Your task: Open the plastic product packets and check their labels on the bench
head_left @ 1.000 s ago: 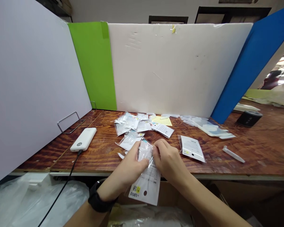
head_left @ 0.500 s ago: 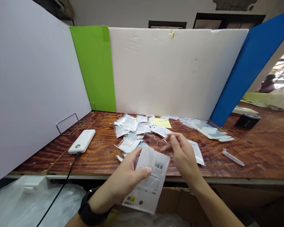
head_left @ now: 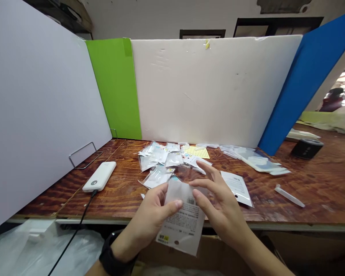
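Note:
A flat white printed packet (head_left: 184,222), with a barcode, small text and a round hole at its lower end, is tilted in front of me. My left hand (head_left: 155,211) grips its left side, thumb on the printed face. Beside the packet's upper right edge is my right hand (head_left: 218,203), fingers spread; whether its fingertips touch the packet I cannot tell. Beyond the hands lies a pile of similar clear-fronted packets (head_left: 156,155). One more white packet (head_left: 237,188) lies flat to the right of my right hand.
A yellow sticker sheet (head_left: 197,152) lies behind the pile. To the right are clear plastic pieces (head_left: 258,161), a white plastic strip (head_left: 289,196) and a black box-shaped device (head_left: 307,148). A white power bank (head_left: 100,176) with a cable is at left. White, green and blue panels (head_left: 212,92) enclose the table.
My right hand has gone from fingers pinched together above the packet to fingers spread by its edge. The left hand keeps its grip. The view has shifted slightly.

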{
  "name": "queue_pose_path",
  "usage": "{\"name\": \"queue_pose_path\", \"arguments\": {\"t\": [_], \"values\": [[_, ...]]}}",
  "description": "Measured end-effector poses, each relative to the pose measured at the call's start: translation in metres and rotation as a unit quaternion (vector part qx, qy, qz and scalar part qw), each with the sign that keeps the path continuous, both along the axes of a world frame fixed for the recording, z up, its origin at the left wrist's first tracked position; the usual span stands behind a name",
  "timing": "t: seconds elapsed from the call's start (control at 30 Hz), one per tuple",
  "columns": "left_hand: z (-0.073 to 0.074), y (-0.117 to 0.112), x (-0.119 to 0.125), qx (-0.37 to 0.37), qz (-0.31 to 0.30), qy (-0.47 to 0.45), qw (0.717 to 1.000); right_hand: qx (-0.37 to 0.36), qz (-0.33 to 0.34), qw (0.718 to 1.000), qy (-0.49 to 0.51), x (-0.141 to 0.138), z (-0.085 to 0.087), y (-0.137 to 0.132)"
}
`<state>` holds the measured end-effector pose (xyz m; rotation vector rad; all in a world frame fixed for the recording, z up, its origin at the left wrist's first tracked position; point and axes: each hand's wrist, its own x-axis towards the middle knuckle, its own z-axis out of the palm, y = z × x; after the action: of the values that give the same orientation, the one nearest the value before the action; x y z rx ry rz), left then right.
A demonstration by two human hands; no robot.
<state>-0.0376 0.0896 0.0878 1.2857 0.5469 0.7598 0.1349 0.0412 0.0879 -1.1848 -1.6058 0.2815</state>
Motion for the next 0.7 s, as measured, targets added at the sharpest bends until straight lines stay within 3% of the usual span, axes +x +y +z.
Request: {"name": "queue_pose_path", "arguments": {"t": [0.17,0.27,0.37,0.5,0.7], "values": [[0.001,-0.002,0.001,-0.017,0.016,-0.028,0.999,-0.026,0.026,0.999,0.027,-0.001,-0.001,-0.001],[0.002,-0.001,0.000,-0.020,0.029,-0.034,0.999,-0.036,0.040,0.989,0.139,-0.003,-0.001,-0.002],[0.002,0.000,-0.001,-0.016,0.030,-0.036,0.999,-0.111,0.094,0.944,0.297,-0.002,0.000,0.000],[0.001,-0.001,-0.003,-0.010,0.020,-0.023,0.999,-0.242,0.169,0.897,0.329,0.002,0.001,0.006],[0.005,-0.001,-0.001,-0.027,0.022,-0.004,0.999,-0.256,0.192,0.869,0.377,0.003,0.003,0.009]]}}
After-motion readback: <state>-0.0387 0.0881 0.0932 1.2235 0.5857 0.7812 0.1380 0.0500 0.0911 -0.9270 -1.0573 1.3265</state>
